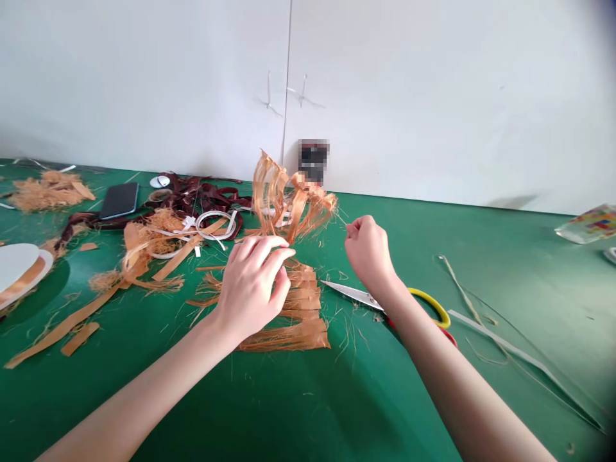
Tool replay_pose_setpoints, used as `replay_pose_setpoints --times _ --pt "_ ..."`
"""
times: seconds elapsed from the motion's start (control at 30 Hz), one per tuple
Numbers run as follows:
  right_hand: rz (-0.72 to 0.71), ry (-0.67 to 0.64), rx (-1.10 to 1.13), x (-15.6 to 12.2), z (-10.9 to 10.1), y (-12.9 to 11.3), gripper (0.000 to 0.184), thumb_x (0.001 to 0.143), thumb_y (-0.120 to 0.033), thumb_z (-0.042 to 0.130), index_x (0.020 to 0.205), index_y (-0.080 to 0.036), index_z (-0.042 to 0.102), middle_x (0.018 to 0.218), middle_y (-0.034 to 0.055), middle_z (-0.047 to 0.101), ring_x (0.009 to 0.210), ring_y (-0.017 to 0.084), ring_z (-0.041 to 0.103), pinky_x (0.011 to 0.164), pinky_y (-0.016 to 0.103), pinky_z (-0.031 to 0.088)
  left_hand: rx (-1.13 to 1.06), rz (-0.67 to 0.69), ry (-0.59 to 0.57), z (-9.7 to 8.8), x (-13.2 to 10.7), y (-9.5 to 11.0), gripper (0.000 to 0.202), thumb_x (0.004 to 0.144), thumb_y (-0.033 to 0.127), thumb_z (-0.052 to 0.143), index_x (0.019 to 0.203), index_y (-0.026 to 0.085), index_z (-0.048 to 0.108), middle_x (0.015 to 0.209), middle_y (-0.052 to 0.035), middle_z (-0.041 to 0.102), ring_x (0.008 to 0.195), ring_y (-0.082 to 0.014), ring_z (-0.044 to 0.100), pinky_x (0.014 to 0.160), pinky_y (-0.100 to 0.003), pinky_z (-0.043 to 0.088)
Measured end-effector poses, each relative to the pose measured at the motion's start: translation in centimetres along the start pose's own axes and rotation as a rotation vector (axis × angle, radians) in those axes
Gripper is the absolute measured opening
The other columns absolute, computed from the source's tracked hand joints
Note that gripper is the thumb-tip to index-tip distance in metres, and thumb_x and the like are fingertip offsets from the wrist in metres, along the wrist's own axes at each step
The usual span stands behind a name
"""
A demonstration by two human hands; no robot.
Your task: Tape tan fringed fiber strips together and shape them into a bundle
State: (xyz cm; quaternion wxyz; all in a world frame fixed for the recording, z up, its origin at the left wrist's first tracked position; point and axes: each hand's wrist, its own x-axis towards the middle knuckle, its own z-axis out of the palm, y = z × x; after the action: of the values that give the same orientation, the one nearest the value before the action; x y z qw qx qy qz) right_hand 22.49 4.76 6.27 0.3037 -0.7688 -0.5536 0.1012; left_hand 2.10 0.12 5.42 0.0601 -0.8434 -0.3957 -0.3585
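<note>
Left hand (250,289) clenched on frayed orange strips (303,327), right hand (368,250) pinching a thin fibre strand (341,219), above yellow-handled scissors (353,294).

At 12 o'clock, a dark object (314,162) by the wall is pixelated beyond recognition. The right forearm (423,333) hides part of the scissors (353,294). At 9 o'clock, a white plate (19,266) runs out of view.
</note>
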Motion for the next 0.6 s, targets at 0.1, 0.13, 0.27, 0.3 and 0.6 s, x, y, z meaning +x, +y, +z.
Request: replay_pose_setpoints --times 0.1,0.13,0.27,0.3,0.6 --pt "-0.032 0.037 0.05 -0.4 -0.7 -2.0 0.022 0.074 0.002 0.042 0.076 -0.019 0.045 0.078 0.0105 0.066 0.074 0.021 0.061 0.061 0.029 0.04 -0.189 0.032 -0.029 -0.2 0.8 0.1 0.026 0.085 0.004 0.042 0.1 0.013 0.062 0.101 -0.0081 0.064 0.095 -0.0209 0.055 0.087 -0.04 0.046" --pt "-0.045 0.048 0.065 -0.6 -0.9 -2.6 0.022 0.075 0.002 0.042 0.074 -0.02 0.044 0.077 0.0094 0.065 0.072 0.02 0.06 0.061 0.028 0.039 -0.272 0.018 -0.07 -0.2 1.1 0.1 0.028 0.086 0.003 0.04 0.1 0.013 0.062 0.102 -0.0079 0.064 0.097 -0.0197 0.056 0.089 -0.038 0.046" --pt "-0.117 0.095 0.157 -1.3 -2.0 -5.0 0.025 0.076 0.002 0.042 0.068 -0.021 0.04 0.071 0.0057 0.062 0.066 0.016 0.055 0.059 0.027 0.036 -0.612 -0.199 -0.277 -0.4 2.4 -0.6 0.031 0.089 0.007 0.04 0.109 0.019 0.061 0.125 -0.0063 0.056 0.116 -0.0178 0.052 0.098 -0.037 0.043" --pt "-0.133 0.106 0.185 -1.4 -2.3 -5.6 0.025 0.076 0.002 0.043 0.066 -0.021 0.04 0.07 0.005 0.061 0.064 0.015 0.054 0.059 0.027 0.036 -0.693 -0.271 -0.306 -0.5 2.8 -1.1 0.031 0.089 0.01 0.043 0.113 0.022 0.059 0.13 -0.0058 0.053 0.12 -0.0187 0.05 0.1 -0.038 0.042" --pt "0.036 -0.357 0.671 -2.7 -1.1 -9.6 0.027 0.083 -0.007 0.048 0.059 -0.019 0.047 0.041 -0.0039 0.047 0.042 0.01 0.043 0.05 0.026 0.034 -1.385 -0.484 -0.417 -2.3 6.7 -4.8 0.048 0.083 0.05 0.061 0.121 0.02 0.06 0.131 -0.008 0.059 0.125 -0.0263 0.048 0.103 -0.037 0.037"
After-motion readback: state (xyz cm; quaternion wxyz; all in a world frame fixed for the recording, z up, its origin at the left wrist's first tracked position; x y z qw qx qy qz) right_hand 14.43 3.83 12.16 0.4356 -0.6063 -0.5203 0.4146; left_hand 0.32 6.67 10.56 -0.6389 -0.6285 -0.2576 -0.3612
